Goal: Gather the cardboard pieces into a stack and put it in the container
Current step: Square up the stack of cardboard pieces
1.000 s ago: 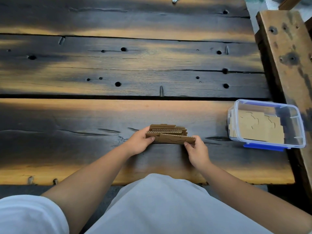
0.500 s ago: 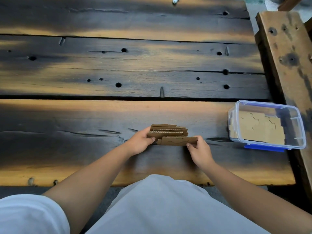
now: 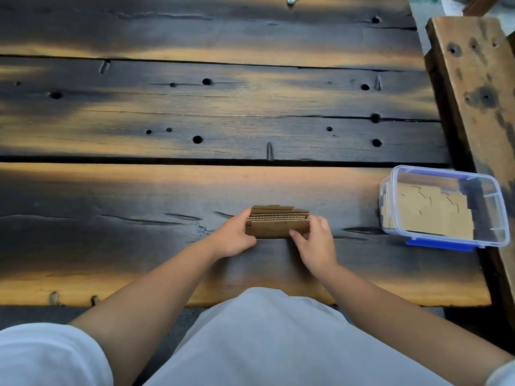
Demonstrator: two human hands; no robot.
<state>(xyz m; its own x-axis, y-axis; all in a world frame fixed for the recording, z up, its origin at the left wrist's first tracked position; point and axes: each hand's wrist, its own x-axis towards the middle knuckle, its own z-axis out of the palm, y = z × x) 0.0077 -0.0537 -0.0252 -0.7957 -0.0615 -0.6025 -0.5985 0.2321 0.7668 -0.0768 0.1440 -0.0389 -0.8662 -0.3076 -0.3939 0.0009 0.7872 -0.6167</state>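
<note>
On the near plank of the dark, scorched wooden table (image 3: 117,240), just ahead of the torso, a stack of brown corrugated cardboard pieces (image 3: 278,222) is stood on edge, its fluted edges turned upward. The stack is held from both ends: the left hand (image 3: 232,237) is curled round the left end, the right hand (image 3: 314,240) is closed on the right end, thumb on the near face. Compared with a second ago, the frontmost piece, which jutted out to the right past the others, has been pushed in; the right hand has come leftward with it, and the ends of the pieces are now seen nearly flush. The top edges are not level, the rear pieces standing a little higher. The stack is judged gathered and squared enough to be carried. The clear rectangular plastic container with blue rim and blue latch (image 3: 443,243) is set well apart to the right, at the table's right end, beside a weathered wooden beam (image 3: 473,79); lidless as far as can be told, with flat tan cardboard pieces (image 3: 429,213) already laid in its bottom. No loose pieces are seen elsewhere on the planks. The gathering step appears finished; the transfer remains undone. A carry to the right is called for next, with firm pressure at both ends, lest the middle pieces slip out.
</note>
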